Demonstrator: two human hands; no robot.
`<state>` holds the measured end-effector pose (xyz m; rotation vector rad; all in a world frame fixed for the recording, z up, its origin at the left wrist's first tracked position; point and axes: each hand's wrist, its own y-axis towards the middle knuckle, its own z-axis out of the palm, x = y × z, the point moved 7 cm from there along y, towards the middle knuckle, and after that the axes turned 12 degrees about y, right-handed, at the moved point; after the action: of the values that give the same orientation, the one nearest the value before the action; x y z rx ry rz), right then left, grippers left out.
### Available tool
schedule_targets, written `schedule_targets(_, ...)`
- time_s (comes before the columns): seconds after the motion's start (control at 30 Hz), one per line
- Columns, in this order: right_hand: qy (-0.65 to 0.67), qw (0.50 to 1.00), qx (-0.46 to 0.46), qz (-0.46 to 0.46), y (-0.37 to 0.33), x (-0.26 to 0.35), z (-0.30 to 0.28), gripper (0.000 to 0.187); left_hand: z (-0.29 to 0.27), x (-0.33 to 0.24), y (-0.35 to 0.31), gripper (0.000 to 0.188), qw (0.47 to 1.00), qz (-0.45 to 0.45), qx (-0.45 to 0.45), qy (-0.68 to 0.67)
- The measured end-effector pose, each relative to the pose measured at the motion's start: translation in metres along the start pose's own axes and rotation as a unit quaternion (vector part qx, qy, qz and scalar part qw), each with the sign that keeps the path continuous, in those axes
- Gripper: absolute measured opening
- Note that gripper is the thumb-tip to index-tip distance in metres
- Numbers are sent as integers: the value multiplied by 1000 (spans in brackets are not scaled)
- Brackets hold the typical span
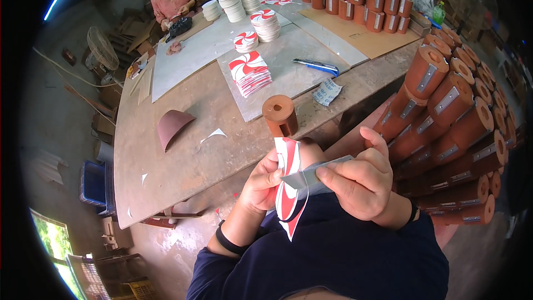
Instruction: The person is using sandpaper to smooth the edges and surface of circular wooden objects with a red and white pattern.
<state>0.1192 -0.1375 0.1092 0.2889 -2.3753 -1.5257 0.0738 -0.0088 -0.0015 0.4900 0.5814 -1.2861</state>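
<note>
"Where's the work, and how is it gripped?"

"The red-and-white swirl-printed paper piece on a thin rim [287,155] is off the table's [166,175] near edge, over the lap. The left hand [261,186] pinches it, thumb on the printed face. The right hand [358,183] closes thumb and fingers on a flat grey strip [296,180], perhaps abrasive, laid across it."

"What would do the step well?"

"It looks like edge trimming, so I'd keep the strip flat to the rim, stroke lightly away from the print, and turn the piece between strokes. The pointed paper corner [291,229] hanging below could tear inward; support it close to the rim."
</note>
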Motion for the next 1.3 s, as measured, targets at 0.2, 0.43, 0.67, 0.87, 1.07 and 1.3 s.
schedule_targets(0.2,-7,1000,-12,12,1,-1,0,20,-2,0,0,43,1000,2,12,5)
schedule_targets(0.43,-19,1000,-5,7,-1,-6,1,20,-9,-1,-2,52,996,18,69,60)
schedule_targets(0.67,-6,1000,3,18,0,-8,2,20,-7,-3,1,50,998,19,24,47)
schedule_targets(0.87,3,1000,7,24,-1,-10,4,17,-13,-4,-1,49,997,26,12,72)
schedule_targets(1.07,23,999,11,42,-1,-10,2,18,-4,-13,0,52,989,49,85,108)
schedule_targets(1.3,62,997,23,49,-2,-11,1,21,2,-19,1,50,990,10,42,135)
